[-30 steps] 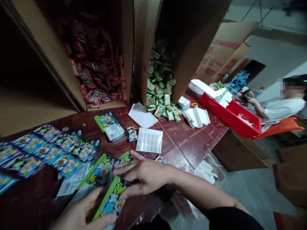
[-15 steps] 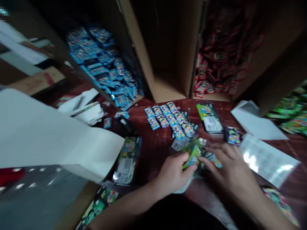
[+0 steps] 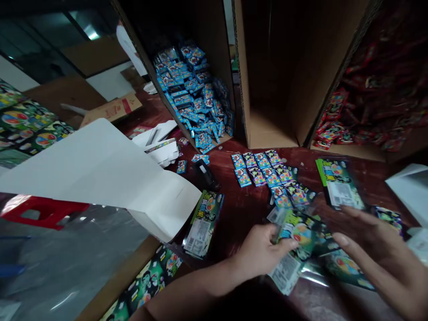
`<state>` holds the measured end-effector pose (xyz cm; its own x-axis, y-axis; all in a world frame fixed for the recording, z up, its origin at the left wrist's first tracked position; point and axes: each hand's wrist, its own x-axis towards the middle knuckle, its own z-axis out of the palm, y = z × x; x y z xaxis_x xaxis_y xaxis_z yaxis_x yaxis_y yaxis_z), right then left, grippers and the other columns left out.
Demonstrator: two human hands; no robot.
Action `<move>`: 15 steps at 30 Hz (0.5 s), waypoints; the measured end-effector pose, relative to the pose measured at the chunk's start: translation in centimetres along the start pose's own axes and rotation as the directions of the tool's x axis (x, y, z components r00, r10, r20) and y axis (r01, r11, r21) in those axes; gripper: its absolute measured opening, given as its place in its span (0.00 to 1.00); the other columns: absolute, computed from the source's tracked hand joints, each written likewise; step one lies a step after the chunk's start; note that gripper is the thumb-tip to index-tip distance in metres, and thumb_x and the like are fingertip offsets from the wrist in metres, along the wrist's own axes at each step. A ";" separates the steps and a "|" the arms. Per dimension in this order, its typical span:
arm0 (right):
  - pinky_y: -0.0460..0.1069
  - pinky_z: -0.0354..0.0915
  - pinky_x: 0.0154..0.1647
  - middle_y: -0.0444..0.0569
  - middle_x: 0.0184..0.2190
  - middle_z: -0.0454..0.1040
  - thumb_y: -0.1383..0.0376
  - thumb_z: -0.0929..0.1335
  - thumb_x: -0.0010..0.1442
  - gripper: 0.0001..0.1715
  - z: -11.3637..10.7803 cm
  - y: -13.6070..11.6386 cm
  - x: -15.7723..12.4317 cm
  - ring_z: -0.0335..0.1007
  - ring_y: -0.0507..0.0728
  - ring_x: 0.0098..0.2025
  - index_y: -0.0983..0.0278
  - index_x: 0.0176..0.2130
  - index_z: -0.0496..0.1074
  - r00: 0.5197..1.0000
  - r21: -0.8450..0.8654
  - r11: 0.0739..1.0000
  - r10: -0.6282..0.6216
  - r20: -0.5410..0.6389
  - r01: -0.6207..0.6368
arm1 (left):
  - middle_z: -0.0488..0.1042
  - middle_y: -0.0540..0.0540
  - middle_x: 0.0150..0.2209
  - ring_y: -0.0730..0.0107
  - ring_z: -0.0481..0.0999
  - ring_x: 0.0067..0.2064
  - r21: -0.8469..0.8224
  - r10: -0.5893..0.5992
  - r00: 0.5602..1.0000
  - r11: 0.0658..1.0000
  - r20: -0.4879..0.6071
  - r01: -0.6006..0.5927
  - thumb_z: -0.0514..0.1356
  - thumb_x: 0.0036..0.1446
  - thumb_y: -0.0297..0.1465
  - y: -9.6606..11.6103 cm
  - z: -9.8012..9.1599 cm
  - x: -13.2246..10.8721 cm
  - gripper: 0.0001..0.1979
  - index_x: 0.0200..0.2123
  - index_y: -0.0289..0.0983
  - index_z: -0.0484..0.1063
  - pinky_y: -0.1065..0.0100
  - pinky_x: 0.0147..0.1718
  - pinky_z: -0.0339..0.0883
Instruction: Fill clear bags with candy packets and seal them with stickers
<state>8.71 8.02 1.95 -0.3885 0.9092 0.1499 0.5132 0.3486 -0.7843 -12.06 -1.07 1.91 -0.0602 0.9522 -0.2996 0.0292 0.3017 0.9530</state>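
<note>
My left hand [image 3: 261, 254] is closed on a green printed card pack [image 3: 294, 243] at the near edge of a dark red table [image 3: 240, 209]. My right hand [image 3: 377, 245] hovers just right of it with fingers stretched out, above more green card packs [image 3: 344, 265] lying flat. Rows of small blue sachets [image 3: 264, 171] lie on the table beyond my hands. Another green pack with a white label [image 3: 339, 185] lies to the right, and one more [image 3: 204, 218] to the left.
Three cardboard boxes stand open at the back: one with blue sachets [image 3: 197, 96], an empty one [image 3: 277, 93], one with red sachets [image 3: 364, 107]. A large white sheet [image 3: 100, 174] covers the left. A red plastic stool [image 3: 43, 209] sits below it.
The view has swung left, away from the green-sachet box and the other person. My left hand now grips one green pack, and my right hand has lifted off the packs, fingers spread.
</note>
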 end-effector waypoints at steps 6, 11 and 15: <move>0.53 0.68 0.22 0.51 0.24 0.77 0.47 0.57 0.70 0.21 7.1 -0.4 -4.4 0.77 0.64 0.26 0.59 0.40 0.66 0.982 -0.184 0.971 0.172 0.079 -0.155 | 0.79 0.41 0.49 0.58 0.78 0.50 -0.012 0.032 0.972 0.999 -0.234 -0.036 0.56 0.66 0.46 -3.1 2.9 0.5 0.20 0.50 0.38 0.75 0.61 0.52 0.71; 0.50 0.63 0.20 0.51 0.23 0.77 0.51 0.53 0.73 0.23 8.5 1.0 -5.6 0.77 0.63 0.23 0.62 0.42 0.66 0.963 -0.300 0.932 0.246 0.108 -0.204 | 0.66 0.34 0.62 0.56 0.72 0.59 0.202 0.081 0.967 0.979 -0.240 -0.032 0.59 0.64 0.39 -4.5 2.0 -1.4 0.34 0.68 0.39 0.49 0.57 0.56 0.69; 0.58 0.72 0.48 0.61 0.50 0.76 0.48 0.60 0.70 0.28 3.5 1.8 -0.9 0.77 0.65 0.51 0.64 0.58 0.63 0.966 -0.211 0.977 0.052 0.253 0.003 | 0.47 0.35 0.71 0.48 0.54 0.70 0.679 0.297 0.951 0.716 -0.085 -0.163 0.66 0.57 0.35 -1.0 -1.7 -2.6 0.50 0.72 0.43 0.35 0.46 0.66 0.55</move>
<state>7.27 7.00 -1.72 -0.5421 0.8389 -0.0478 0.6623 0.3916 -0.6388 -13.66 -3.90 1.80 -0.1335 0.9910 0.0025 0.7081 0.0936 0.6998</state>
